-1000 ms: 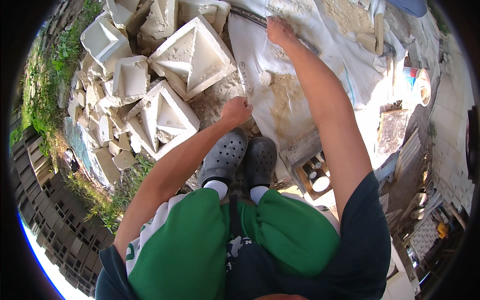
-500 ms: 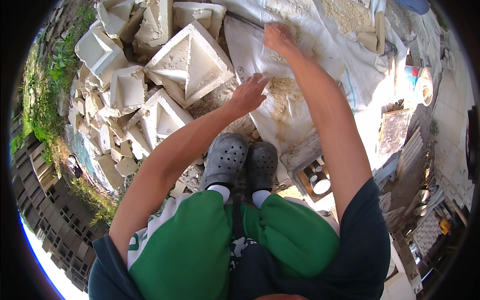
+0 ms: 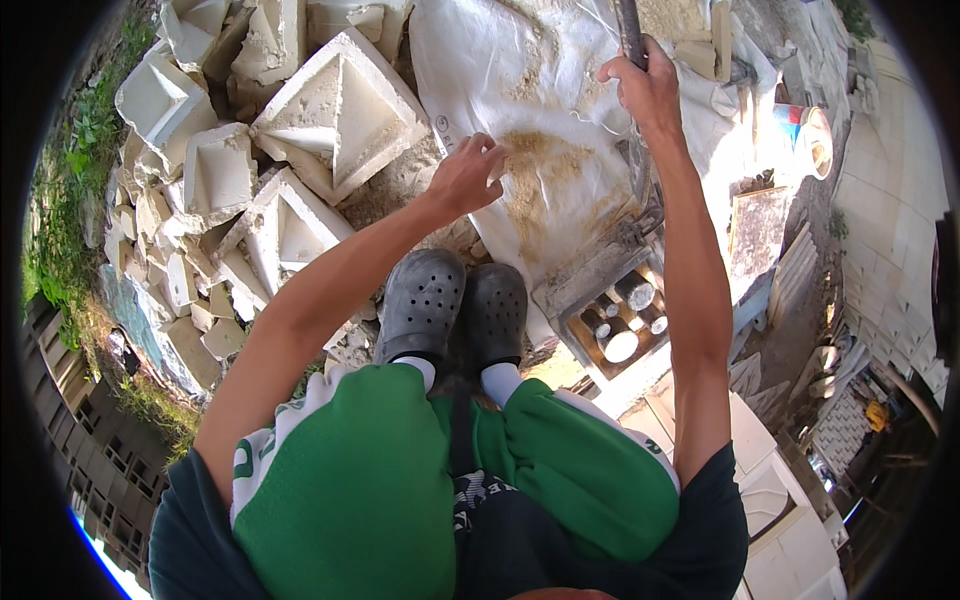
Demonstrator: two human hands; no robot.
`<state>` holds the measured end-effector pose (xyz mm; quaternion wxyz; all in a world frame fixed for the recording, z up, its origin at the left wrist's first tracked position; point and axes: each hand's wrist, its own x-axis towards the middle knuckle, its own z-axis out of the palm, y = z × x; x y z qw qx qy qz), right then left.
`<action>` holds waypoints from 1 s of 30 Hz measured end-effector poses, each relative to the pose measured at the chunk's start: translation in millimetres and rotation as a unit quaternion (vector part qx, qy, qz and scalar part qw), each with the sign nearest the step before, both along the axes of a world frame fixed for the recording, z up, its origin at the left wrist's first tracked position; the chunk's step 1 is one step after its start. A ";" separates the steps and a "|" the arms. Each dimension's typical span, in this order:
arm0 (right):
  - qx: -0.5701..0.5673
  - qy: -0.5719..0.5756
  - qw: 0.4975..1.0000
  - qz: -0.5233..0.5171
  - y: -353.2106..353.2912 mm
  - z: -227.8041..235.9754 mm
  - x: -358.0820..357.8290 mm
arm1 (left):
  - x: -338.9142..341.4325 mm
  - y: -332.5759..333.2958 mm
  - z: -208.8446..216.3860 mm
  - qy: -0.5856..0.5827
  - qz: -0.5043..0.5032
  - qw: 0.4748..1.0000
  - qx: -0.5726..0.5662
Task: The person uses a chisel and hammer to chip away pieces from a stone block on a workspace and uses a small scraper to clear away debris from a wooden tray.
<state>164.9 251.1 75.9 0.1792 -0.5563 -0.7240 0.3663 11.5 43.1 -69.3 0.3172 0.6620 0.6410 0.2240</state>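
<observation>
My right hand [image 3: 648, 92] is closed around a long dark metal bar [image 3: 628, 28], thumb sticking out to the left. The bar runs past the far edge of the view, and its near part passes beside my wrist over a white woven sheet [image 3: 480, 80]. Just above the sheet's left side, my left hand [image 3: 466, 176] is empty, its fingers apart and slightly curled. Sandy dust [image 3: 540, 170] lies on the sheet between my hands. Left of my left hand rests a broken white block with triangular hollows [image 3: 345, 110].
A heap of broken white pieces [image 3: 180, 270] fills the left. Near my grey clogs [image 3: 425, 300] stands a box [image 3: 560, 300] holding several round-ended cylinders. A tipped bucket [image 3: 815, 142] lies at the right, near a board [image 3: 757, 235]. Pale panels [image 3: 775, 520] lie at the lower right.
My right hand has swung right and nearer, bringing the bar from beside the block across the sheet. My left hand has shifted slightly left, and the whole view has moved right.
</observation>
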 end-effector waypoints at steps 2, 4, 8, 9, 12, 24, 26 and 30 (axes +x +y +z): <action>-0.074 0.238 0.967 -0.060 -26.9 37.2 4.3 | -0.1 -10.5 -8.2 -0.009 -0.029 1.000 0.007; -0.096 0.323 0.938 -0.084 -45.4 59.5 9.5 | 3.5 -22.7 -23.3 -0.028 -0.054 0.996 0.065; -0.130 0.416 0.898 -0.060 -64.3 49.9 25.1 | 12.2 -32.0 -21.4 -0.047 -0.027 0.997 0.059; -0.117 0.397 0.905 -0.102 -64.8 38.3 30.5 | 14.2 -29.2 -9.6 -0.061 -0.010 0.997 0.038; -0.090 0.380 0.908 -0.154 -72.8 16.7 40.8 | 13.3 3.1 17.0 -0.247 0.076 0.961 -0.093; -0.051 0.308 0.943 -0.120 -95.7 26.8 34.3 | 14.1 218.5 170.2 -0.536 0.207 0.792 -0.205; 0.029 0.323 0.940 -0.106 -91.7 30.6 18.1 | -104.6 304.6 131.5 -0.532 0.210 0.811 -0.122; 0.067 0.303 0.945 -0.107 -80.2 37.3 62.3 | -280.9 376.1 195.9 -0.426 0.385 0.808 0.132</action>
